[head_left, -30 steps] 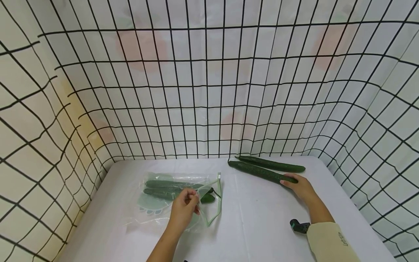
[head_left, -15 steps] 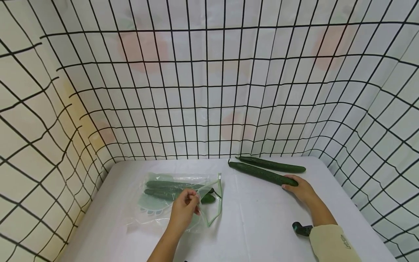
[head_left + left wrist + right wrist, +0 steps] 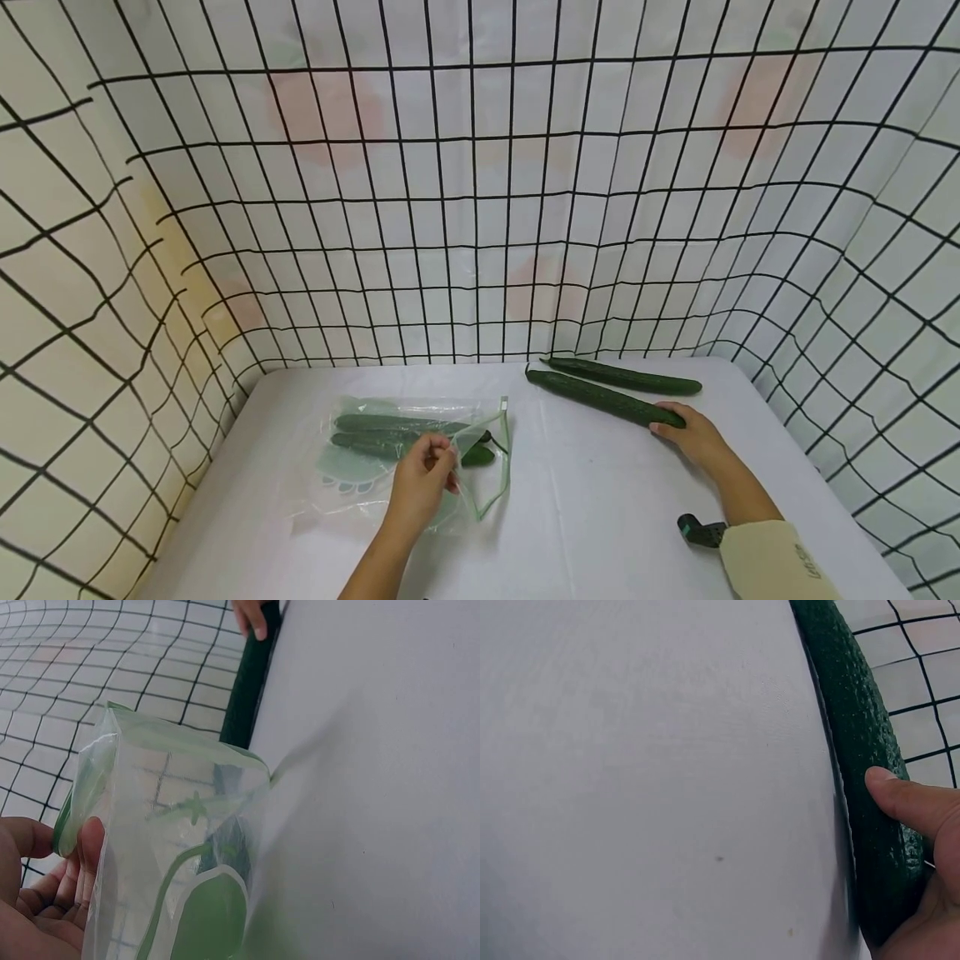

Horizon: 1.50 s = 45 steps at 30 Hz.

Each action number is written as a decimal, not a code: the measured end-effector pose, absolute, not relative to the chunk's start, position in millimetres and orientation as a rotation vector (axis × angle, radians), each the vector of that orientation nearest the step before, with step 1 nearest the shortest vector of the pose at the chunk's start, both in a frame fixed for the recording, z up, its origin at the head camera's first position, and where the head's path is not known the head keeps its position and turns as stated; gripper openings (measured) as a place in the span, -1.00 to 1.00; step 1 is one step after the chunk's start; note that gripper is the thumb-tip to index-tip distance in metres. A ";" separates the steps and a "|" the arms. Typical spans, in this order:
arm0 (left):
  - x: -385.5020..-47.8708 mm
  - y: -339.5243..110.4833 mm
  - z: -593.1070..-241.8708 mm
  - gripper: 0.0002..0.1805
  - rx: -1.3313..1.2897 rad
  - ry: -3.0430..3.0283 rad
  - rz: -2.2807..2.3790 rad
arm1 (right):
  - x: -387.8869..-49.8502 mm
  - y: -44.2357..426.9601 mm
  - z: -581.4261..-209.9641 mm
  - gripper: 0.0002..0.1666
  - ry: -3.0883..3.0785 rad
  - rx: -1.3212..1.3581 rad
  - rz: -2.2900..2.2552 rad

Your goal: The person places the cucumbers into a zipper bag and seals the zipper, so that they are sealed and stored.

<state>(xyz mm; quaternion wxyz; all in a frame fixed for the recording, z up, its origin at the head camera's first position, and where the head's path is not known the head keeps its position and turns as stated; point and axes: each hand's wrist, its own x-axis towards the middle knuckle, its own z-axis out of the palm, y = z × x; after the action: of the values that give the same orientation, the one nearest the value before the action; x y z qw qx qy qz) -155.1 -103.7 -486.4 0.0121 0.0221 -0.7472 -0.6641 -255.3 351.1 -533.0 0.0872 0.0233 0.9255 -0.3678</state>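
Observation:
My left hand (image 3: 422, 479) pinches the green-edged rim of a clear plastic bag (image 3: 375, 492), whose mouth stands open toward the right. Two cucumbers (image 3: 367, 422) lie inside the bag. At the right, my right hand (image 3: 693, 433) grips the near end of a long cucumber (image 3: 592, 394), thumb on one side. In the right wrist view the thumb presses on the dark, bumpy cucumber (image 3: 862, 750). The left wrist view has the bag (image 3: 187, 825) with its rim between finger and thumb of the left hand (image 3: 45, 892).
Another cucumber (image 3: 630, 378) lies just behind the gripped one on the white table (image 3: 600, 517). Black netting (image 3: 472, 200) surrounds the table's back and sides. A small black device (image 3: 701, 531) is at the right sleeve.
The gripped cucumber and my right hand have shifted very slightly to the right, and the right forearm and sleeve have moved a little right and down. My left hand stays in place.

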 end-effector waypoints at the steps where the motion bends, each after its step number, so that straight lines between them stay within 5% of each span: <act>1: -155.1 -103.7 -486.5 -0.83 0.073 -2.326 -2.074 | -254.0 351.1 -532.6 -0.16 2.760 0.065 -1.098; 45: -157.0 -104.7 -489.6 -0.84 0.105 -2.320 -2.058 | -190.6 356.7 -521.3 -0.09 2.670 0.064 -1.250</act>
<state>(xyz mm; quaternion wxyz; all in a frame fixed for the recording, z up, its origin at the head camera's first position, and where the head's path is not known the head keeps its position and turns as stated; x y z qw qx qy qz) -157.0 -104.7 -489.6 0.0194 0.0338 -0.7474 -0.6632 -190.6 356.7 -521.3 0.0963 0.0215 0.9012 -0.4220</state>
